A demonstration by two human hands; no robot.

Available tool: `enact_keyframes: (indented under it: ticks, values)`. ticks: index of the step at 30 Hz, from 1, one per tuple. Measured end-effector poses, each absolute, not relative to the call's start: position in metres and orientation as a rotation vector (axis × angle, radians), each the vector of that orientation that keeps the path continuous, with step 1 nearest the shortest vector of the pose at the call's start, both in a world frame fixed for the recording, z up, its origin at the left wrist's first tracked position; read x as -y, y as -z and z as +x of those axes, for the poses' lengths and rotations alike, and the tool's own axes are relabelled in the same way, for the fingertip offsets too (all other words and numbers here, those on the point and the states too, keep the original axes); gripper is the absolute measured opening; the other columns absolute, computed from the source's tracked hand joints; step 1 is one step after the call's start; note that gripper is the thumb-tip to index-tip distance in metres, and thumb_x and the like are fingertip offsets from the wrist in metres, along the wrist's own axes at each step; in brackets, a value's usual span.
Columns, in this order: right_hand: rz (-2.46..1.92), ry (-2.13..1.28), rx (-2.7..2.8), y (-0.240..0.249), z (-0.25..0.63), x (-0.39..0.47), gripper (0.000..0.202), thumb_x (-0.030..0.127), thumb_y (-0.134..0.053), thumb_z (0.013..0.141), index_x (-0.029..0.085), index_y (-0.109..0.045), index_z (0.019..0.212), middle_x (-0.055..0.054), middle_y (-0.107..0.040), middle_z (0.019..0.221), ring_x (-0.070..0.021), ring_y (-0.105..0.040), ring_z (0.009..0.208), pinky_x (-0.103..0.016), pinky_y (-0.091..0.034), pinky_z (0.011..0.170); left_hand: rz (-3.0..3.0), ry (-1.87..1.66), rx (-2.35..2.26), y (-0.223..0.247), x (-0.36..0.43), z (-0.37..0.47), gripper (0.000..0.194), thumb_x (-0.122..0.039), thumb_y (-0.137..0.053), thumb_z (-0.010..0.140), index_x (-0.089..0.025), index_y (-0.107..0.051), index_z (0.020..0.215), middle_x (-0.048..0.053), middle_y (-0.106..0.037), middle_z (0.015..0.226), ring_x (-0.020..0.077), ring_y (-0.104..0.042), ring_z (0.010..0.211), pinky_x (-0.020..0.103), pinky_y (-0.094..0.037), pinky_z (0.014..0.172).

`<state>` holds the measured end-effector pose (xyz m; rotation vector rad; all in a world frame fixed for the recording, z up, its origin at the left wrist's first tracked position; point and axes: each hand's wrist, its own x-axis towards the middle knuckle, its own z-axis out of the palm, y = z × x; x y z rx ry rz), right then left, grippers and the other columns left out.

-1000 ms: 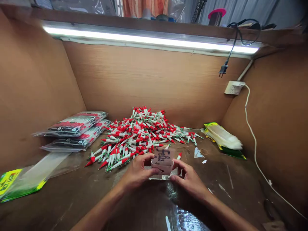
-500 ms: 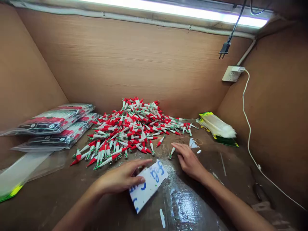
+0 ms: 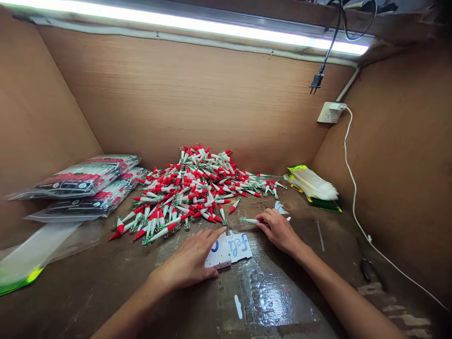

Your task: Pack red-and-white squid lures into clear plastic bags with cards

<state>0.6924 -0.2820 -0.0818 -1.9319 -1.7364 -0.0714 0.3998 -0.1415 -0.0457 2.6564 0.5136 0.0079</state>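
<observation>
My left hand (image 3: 192,256) grips a small white cardboard piece (image 3: 219,256) with blue handwriting, thumb at its near edge and fingers over the far side. A flap of it extends to the right, and it lies flat on the table. Between the fingertips of my right hand (image 3: 278,230) is a squid jig (image 3: 250,220), its hook end pointing left toward the cardboard; its other end is hidden by the fingers. Just beyond both hands spreads a big heap of red-and-white squid jigs (image 3: 190,188) with green hooks.
Filled plastic packets (image 3: 83,181) are stacked at the left, with clear sleeves (image 3: 49,247) in front. Yellow-edged empty bags (image 3: 314,183) lie at the back right. A white cable (image 3: 353,188) runs down from the wall socket (image 3: 330,113). Dark-handled scissors (image 3: 367,270) rest at the right.
My right hand has picked up the single squid jig from the table and turned its hooks leftward. My left hand has turned the cardboard from a slant to lie more level. The camera view has shifted slightly.
</observation>
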Motion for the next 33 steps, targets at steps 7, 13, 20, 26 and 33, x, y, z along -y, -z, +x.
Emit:
enact_keyframes:
  ticks: [7, 13, 20, 26, 33]
  values:
    - [-1.665, 0.175, 1.697, 0.065, 0.666, 0.295, 0.009, 0.015, -0.060, 0.095, 0.021, -0.062, 0.102, -0.007, -0.066, 0.097, -0.0232, -0.057, 0.093, -0.037, -0.046, 0.081, 2.597, -0.044, -0.458, 0.049, 0.139, 0.399, 0.098, -0.040, -0.080, 0.071, -0.037, -0.032, 0.156, 0.005, -0.048, 0.152, 0.0352, -0.047, 0.134, 0.047, -0.037, 0.109]
    - [-1.486, 0.313, 1.671, 0.061, 0.660, 0.303, 0.015, 0.013, -0.056, 0.097, 0.024, -0.063, 0.103, -0.007, -0.067, 0.099, -0.0227, -0.058, 0.093, -0.040, -0.048, 0.082, 2.584, -0.032, -0.440, 0.048, 0.139, 0.400, 0.096, -0.037, -0.080, 0.071, -0.037, -0.033, 0.155, 0.005, -0.047, 0.153, 0.0342, -0.045, 0.135, 0.046, -0.035, 0.111]
    - [-1.427, 0.400, 1.652, 0.062, 0.655, 0.310, 0.018, 0.013, -0.059, 0.095, 0.027, -0.068, 0.100, -0.007, -0.069, 0.095, -0.0224, -0.060, 0.089, -0.041, -0.051, 0.081, 2.601, -0.030, -0.424, 0.046, 0.140, 0.400, 0.095, -0.035, -0.079, 0.073, -0.037, -0.032, 0.155, 0.004, -0.046, 0.154, 0.0323, -0.045, 0.135, 0.044, -0.035, 0.112]
    - [-1.411, 0.400, 1.651, 0.064, 0.654, 0.312, 0.020, 0.013, -0.061, 0.093, 0.030, -0.070, 0.100, -0.006, -0.071, 0.092, -0.0223, -0.061, 0.086, -0.040, -0.051, 0.079, 2.610, -0.026, -0.410, 0.047, 0.140, 0.401, 0.097, -0.036, -0.080, 0.073, -0.039, -0.029, 0.156, 0.003, -0.045, 0.155, 0.0318, -0.045, 0.136, 0.044, -0.035, 0.112]
    - [-1.439, 0.088, 1.451, 0.063, 0.645, 0.311, 0.017, 0.025, -0.068, 0.092, 0.028, -0.073, 0.108, -0.007, -0.074, 0.099, -0.0242, -0.066, 0.091, -0.040, -0.053, 0.083, 2.593, -0.036, -0.396, 0.047, 0.139, 0.400, 0.096, -0.035, -0.079, 0.073, -0.038, -0.030, 0.156, 0.003, -0.044, 0.156, 0.0329, -0.044, 0.137, 0.046, -0.034, 0.113]
